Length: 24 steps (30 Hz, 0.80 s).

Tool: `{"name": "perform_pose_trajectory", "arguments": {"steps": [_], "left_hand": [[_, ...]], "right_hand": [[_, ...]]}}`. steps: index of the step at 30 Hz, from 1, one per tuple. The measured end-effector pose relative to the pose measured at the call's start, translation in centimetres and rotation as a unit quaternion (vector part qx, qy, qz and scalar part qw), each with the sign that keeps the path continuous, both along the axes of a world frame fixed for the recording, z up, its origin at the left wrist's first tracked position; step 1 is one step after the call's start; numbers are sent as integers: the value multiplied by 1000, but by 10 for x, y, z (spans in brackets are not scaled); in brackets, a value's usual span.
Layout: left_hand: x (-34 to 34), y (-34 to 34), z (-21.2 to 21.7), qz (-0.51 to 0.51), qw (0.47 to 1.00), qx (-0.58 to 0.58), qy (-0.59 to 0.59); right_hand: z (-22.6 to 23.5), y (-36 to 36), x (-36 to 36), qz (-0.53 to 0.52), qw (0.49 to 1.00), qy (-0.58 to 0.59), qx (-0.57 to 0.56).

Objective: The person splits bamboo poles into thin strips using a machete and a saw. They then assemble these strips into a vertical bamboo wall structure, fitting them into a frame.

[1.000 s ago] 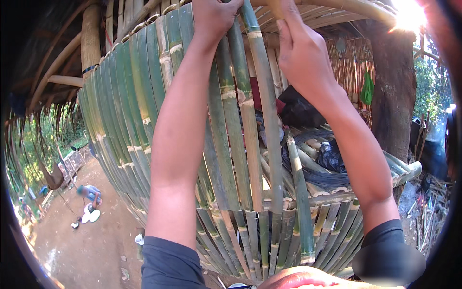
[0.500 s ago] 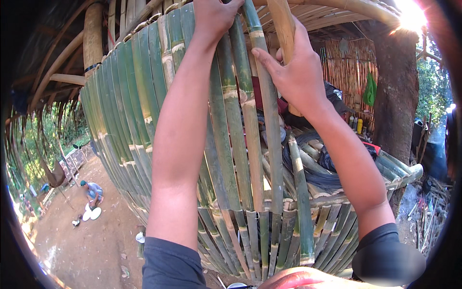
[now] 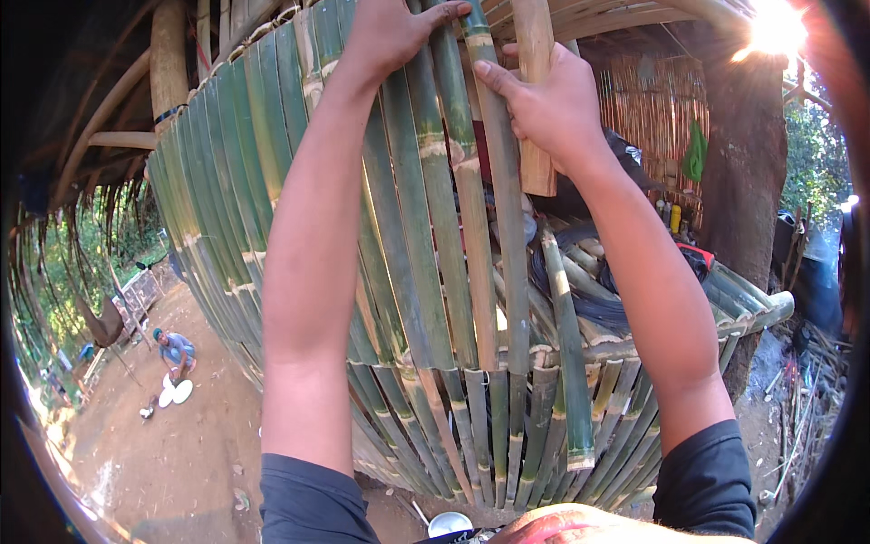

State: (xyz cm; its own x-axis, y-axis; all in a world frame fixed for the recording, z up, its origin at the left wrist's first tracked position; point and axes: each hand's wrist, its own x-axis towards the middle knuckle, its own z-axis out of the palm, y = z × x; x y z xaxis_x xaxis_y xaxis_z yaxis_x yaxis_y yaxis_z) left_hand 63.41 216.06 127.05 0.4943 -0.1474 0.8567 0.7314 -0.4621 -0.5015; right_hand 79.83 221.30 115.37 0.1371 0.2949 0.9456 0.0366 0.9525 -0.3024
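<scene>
Near the top edge, my left hand (image 3: 399, 34) is closed at the upper ends of green bamboo slats (image 3: 441, 109), its thumb across them; its other fingers are partly cut off or hidden. My right hand (image 3: 560, 104) grips a thick, pale wooden piece (image 3: 536, 172) whose blunt lower end shows below the palm. The right thumb reaches left to touch a loose-edged bamboo slat (image 3: 507, 227) standing in the row. Between the slats and the right forearm, a shorter bamboo piece (image 3: 566, 344) leans outward over the rail.
The curved slat wall (image 3: 236, 154) spreads left. Behind it lie coiled dark strands (image 3: 598, 308) on a bamboo platform (image 3: 725, 299). A tree trunk (image 3: 748, 154) stands right. A person (image 3: 174, 352) crouches on the dirt ground at lower left, beside white round things (image 3: 181, 392). A white bowl (image 3: 449, 523) is below.
The wooden piece has come lower, its end now showing beneath my right hand. Both hands have shifted slightly, the left up and leftward. The view has shifted a little.
</scene>
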Motion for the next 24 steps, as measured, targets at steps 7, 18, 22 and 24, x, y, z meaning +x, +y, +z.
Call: {"name": "perform_pose_trajectory", "arguments": {"steps": [7, 18, 22, 24], "left_hand": [[-6, 5, -8, 28, 1000, -3, 7], [-21, 8, -37, 5, 997, -78, 10], [23, -44, -120, -126, 952, -165, -224], [29, -50, -208, -91, 955, -138, -247]], "right_hand": [[-2, -10, -5, 22, 999, -16, -25], [-8, -10, -21, 45, 999, -3, 5], [-6, -42, 2, 71, 996, -27, -53], [-9, -17, 2, 22, 998, -33, -42]]}}
